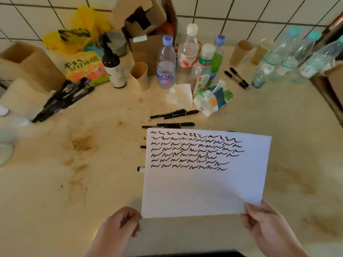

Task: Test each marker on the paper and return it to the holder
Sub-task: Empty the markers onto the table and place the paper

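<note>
A white sheet of paper (202,186) covered in rows of black squiggles is lifted above the table. My left hand (120,225) pinches its lower left corner and my right hand (263,219) pinches its lower right corner. Several black markers (174,114) lie loose on the table just beyond the sheet, and the ends of others (141,169) poke out from under its left edge. A larger pile of black markers (65,99) lies at the left. Which object serves as the holder I cannot tell.
Plastic bottles (166,65), paper cups (140,76), a tissue pack (213,99), a dark pump bottle (113,67) and cardboard boxes (146,32) crowd the back of the stained table (74,164). Two more pens (236,77) lie at the back right.
</note>
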